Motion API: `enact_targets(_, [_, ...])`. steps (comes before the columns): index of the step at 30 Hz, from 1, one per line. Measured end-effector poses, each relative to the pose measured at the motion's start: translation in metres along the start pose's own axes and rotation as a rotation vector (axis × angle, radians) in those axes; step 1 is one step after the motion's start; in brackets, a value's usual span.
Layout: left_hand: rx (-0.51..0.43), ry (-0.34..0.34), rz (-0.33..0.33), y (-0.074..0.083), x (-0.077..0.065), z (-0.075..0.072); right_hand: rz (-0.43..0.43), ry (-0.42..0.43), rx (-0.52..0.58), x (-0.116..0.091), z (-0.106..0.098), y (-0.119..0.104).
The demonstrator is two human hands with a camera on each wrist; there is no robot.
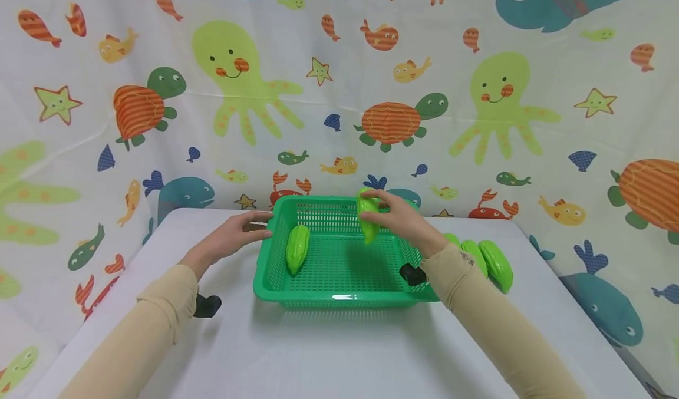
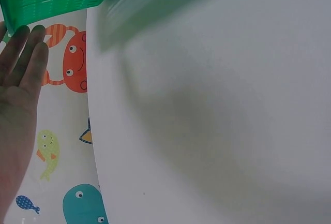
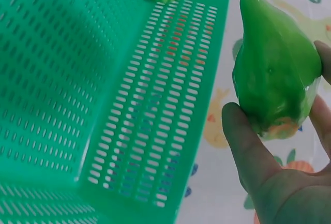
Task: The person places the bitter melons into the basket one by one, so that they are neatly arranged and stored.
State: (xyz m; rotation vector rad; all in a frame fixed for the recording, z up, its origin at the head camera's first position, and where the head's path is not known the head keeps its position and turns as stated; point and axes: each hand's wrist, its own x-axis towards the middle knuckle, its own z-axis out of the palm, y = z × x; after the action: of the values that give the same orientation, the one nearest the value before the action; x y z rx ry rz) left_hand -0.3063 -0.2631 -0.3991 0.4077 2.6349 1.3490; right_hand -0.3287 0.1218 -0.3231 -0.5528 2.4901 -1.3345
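A green plastic basket [image 1: 345,296] with slotted walls sits on the white table. My right hand [image 1: 400,217] pinches a glossy green star-fruit-shaped fruit [image 1: 367,213] between thumb and fingers, raised over the back right part of the basket. Its narrow end and brownish base show in the right wrist view, where the held fruit [image 3: 274,69] appears large. A similar green fruit [image 1: 298,249] lies inside the basket against the left side. My left hand [image 1: 233,234] is at the basket's left rim, fingers extended, fingertips at the edge; whether they press it I cannot tell.
Several more green fruits [image 1: 495,264] lie on the table right of the basket, partly behind my right forearm. A white cloth [image 1: 339,92] printed with sea animals hangs behind and beside the table. A small black object [image 1: 207,306] shows at each wrist.
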Motion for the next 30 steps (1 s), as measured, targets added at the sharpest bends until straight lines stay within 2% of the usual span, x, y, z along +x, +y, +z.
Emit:
enact_targets(2, [0.003, 0.001, -0.002, 0.0, 0.0, 0.0, -0.003, -0.022, 0.017, 0.005, 0.005, -0.001])
enact_targets(15, [-0.016, 0.004, 0.008, -0.001, 0.0, 0.0, 0.04, -0.083, -0.041, 0.031, 0.036, -0.002])
enact_targets(30, [-0.001, 0.005, 0.009, -0.001, 0.001, 0.0, 0.041, -0.147, -0.162, 0.055, 0.068, 0.004])
